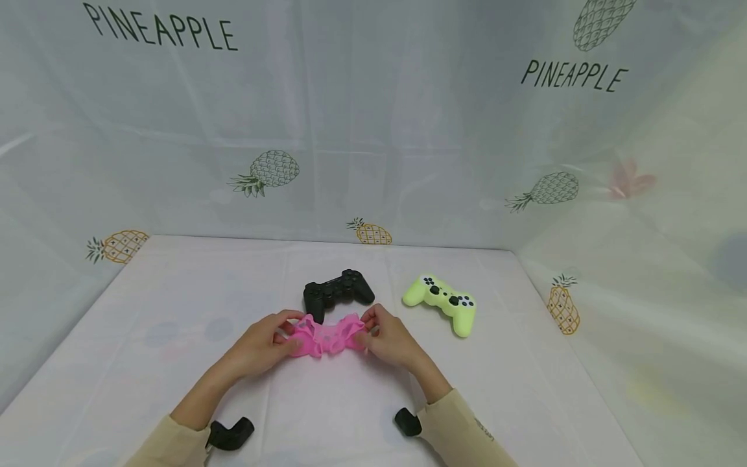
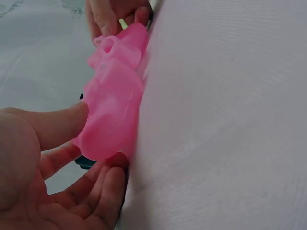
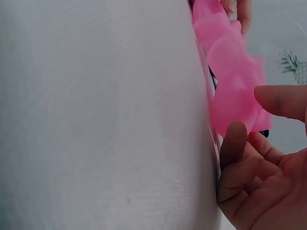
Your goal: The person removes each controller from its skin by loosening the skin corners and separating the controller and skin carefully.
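Observation:
A soft pink silicone controller cover [image 1: 331,337] lies low over the table in the middle of the head view, its rim wavy and its shell hollow. My left hand [image 1: 262,345] pinches its left end between thumb and fingers. At the opposite end, my right hand [image 1: 392,338] holds the cover the same way. The left wrist view shows the left thumb [image 2: 64,124] pressed on the pink wall, with fingers under the end. Just behind the cover sits a black game controller [image 1: 338,290], its left grip close to the cover's far rim.
To the right, a game controller in a lime-green cover [image 1: 443,301] rests at a slant on the white table [image 1: 327,415]. A pineapple-print sheet [image 1: 373,130] hangs behind the table and along its sides. Black wrist-camera mounts [image 1: 231,434] stick out from both sleeves.

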Demonstrator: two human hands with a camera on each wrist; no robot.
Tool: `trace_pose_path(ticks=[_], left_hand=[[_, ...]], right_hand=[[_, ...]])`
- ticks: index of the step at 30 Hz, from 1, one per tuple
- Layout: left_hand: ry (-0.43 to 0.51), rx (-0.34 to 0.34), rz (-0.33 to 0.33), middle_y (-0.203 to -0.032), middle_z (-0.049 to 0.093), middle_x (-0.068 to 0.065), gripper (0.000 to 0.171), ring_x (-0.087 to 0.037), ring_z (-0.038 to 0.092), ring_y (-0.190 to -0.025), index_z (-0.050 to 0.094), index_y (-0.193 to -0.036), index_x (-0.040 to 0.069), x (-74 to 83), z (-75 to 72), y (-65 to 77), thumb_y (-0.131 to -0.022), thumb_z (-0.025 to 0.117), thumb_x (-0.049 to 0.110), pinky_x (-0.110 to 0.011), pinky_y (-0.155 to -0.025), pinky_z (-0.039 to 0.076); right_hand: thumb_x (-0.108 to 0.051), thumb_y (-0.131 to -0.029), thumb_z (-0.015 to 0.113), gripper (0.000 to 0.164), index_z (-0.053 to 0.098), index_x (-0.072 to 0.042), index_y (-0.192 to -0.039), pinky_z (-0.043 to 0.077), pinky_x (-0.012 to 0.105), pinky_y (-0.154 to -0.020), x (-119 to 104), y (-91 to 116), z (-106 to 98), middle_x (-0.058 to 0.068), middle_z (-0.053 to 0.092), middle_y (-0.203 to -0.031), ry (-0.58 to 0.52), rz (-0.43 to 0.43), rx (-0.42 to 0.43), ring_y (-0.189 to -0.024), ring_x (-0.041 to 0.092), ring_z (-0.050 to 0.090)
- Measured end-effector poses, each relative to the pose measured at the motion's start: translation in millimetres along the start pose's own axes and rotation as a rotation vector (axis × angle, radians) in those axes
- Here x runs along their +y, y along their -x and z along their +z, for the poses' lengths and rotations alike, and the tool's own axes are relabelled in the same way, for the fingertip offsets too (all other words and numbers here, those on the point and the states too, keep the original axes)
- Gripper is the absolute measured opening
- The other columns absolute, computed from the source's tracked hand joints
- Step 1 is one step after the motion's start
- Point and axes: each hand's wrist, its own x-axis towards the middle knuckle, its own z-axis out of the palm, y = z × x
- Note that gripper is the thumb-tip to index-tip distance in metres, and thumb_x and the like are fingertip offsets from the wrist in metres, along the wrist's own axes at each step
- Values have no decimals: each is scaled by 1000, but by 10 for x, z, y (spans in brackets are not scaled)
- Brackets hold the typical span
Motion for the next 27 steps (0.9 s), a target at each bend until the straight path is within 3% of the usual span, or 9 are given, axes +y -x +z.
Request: trace_pose_path(ticks=[7, 11, 16, 20, 27], left_hand=[[19, 37, -1, -109, 70, -3, 48, -14, 63, -86, 56, -140, 13, -20, 18, -7, -97, 77, 18, -37, -79, 52], [51, 51, -28, -100, 69, -2, 39, -13, 65, -87, 54, -124, 8, -37, 26, -8, -96, 79, 20, -35, -79, 51], [57, 51, -37, -88, 67, 0, 27, -15, 64, -83, 57, -110, 10, -44, 33, -10, -96, 79, 18, -31, -75, 49], [61, 54, -33, -92, 65, 1, 26, -14, 63, -85, 59, -112, 10, -48, 38, -5, -96, 79, 18, -30, -76, 49], [65, 56, -35, -99, 65, 0, 26, -15, 62, -87, 64, -118, 10, -55, 31, 32, -98, 77, 17, -29, -79, 50]], right_hand=[[-18, -94, 74, 23, 62, -7, -111, 49, 29, -73, -21, 7, 2, 1, 66, -94, 1, 25, 66, -76, 13, 59], [-20, -94, 76, 23, 65, -6, -108, 50, 29, -71, -9, 6, -2, 1, 67, -91, 7, 46, 81, -77, 12, 60], [-24, -93, 78, 20, 67, -8, -97, 46, 26, -64, -4, 8, -7, -2, 65, -80, 25, 69, 93, -71, 11, 57], [-23, -94, 79, 17, 68, -9, -95, 46, 25, -63, -5, 7, -7, -3, 65, -79, 23, 66, 92, -69, 10, 57], [-20, -96, 77, 16, 71, -9, -106, 47, 25, -64, -16, 16, -1, -3, 68, -83, -1, 42, 79, -71, 10, 59]])
